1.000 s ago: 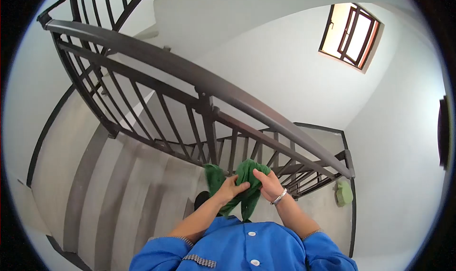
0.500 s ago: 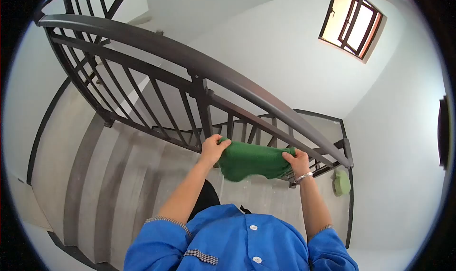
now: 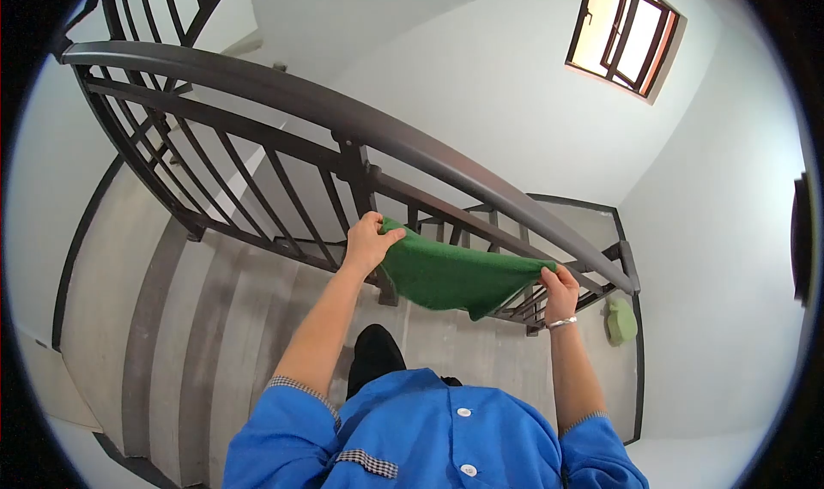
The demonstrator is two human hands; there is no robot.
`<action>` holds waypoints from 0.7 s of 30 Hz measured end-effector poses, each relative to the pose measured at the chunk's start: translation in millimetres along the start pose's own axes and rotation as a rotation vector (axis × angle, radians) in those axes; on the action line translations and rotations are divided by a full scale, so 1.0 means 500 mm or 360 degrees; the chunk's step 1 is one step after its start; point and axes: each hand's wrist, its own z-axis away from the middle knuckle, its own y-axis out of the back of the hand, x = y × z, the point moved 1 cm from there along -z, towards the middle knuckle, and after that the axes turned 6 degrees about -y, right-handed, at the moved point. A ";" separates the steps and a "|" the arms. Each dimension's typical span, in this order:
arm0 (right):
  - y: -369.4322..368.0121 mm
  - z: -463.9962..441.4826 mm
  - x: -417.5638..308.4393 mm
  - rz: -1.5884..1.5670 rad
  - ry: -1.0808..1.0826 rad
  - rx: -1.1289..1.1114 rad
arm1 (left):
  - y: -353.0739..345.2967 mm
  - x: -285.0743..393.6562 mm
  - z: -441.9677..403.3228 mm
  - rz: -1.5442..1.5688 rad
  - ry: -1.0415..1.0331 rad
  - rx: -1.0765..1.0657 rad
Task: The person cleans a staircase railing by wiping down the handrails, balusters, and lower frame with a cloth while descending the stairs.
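A green cloth [image 3: 459, 276] is stretched between my two hands, its lower edge hanging loose. My left hand [image 3: 369, 242] pinches its upper left corner, thumb on top. At the other end, my right hand [image 3: 560, 290] grips the right corner between thumb and fingers; a silver bracelet [image 3: 562, 322] circles that wrist. Just beyond the cloth runs the dark stair railing [image 3: 352, 163], with its thick rounded handrail [image 3: 412, 141] above. Whether the cloth touches the railing I cannot tell.
Grey stairs [image 3: 197, 335] descend or climb at the left. A light green object [image 3: 620, 321], perhaps a basin, lies on the floor at the right by the wall. An open window [image 3: 625, 34] is set high in the white wall. A black shoe [image 3: 375, 352] shows below me.
My hands have moved further apart, pulling the cloth wider. My left hand has risen and gone left, my right hand has shifted right. The cloth now slants down to the right.
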 end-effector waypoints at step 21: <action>0.018 0.041 -0.235 0.0466 0.0403 -0.0061 | 0.146 0.222 -0.032 0.0237 -0.0872 -0.0315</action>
